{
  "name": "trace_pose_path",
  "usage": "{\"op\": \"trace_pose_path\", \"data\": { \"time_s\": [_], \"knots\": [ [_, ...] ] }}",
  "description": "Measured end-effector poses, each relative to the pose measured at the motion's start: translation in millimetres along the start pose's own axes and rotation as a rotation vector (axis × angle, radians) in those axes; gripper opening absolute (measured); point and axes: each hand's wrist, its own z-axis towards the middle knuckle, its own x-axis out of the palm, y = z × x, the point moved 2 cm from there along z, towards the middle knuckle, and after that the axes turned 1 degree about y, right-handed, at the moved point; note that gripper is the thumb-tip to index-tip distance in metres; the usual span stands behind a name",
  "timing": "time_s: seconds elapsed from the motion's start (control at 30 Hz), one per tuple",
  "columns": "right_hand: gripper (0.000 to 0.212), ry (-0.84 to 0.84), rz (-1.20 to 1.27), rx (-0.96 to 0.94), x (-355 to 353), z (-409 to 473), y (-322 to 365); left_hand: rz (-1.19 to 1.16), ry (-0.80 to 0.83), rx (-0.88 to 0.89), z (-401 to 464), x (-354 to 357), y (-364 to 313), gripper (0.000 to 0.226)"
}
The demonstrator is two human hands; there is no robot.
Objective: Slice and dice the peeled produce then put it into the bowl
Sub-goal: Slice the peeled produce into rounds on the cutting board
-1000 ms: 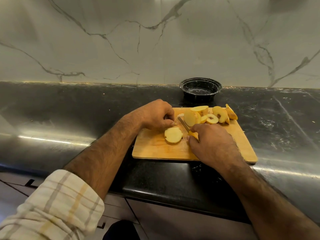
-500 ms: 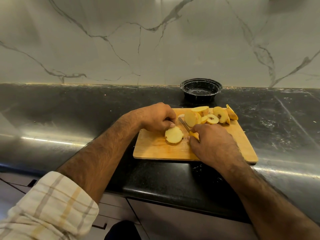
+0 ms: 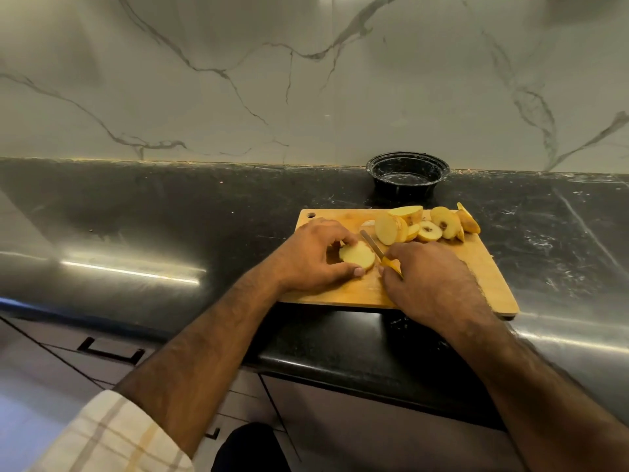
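Currently left hand point(image 3: 311, 257) pinches the pale round peeled fruit slice point(image 3: 356, 255) flat on the wooden cutting board point(image 3: 490, 267); right hand point(image 3: 432, 284) grips the yellow-handled knife point(image 3: 379, 252), blade just right of the slice.

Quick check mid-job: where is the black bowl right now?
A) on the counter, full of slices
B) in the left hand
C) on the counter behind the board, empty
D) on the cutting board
C: the bowl stands on the counter behind the board, with no slices in it; the slices still lie on the board.
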Motion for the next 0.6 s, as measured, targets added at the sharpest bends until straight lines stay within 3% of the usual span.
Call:
{"op": "trace_pose_path", "data": {
  "time_s": [0.13, 0.37, 0.6],
  "knots": [
    [0.031, 0.025, -0.030, 0.012, -1.0, 0.5, 9.2, 0.050, -0.076, -0.086, 8.2, -0.1, -0.2, 0.065],
    [0.030, -0.009, -0.008, 0.044, -3.3, 2.5, 10.5, -0.207, -0.118, -0.170, 8.0, -2.1, 8.4, 0.087],
    [0.030, -0.004, 0.005, 0.044, -1.3, 4.7, 15.7, -0.296, -0.144, -0.199, 8.9, -2.2, 16.0, 0.081]
  ]
}}
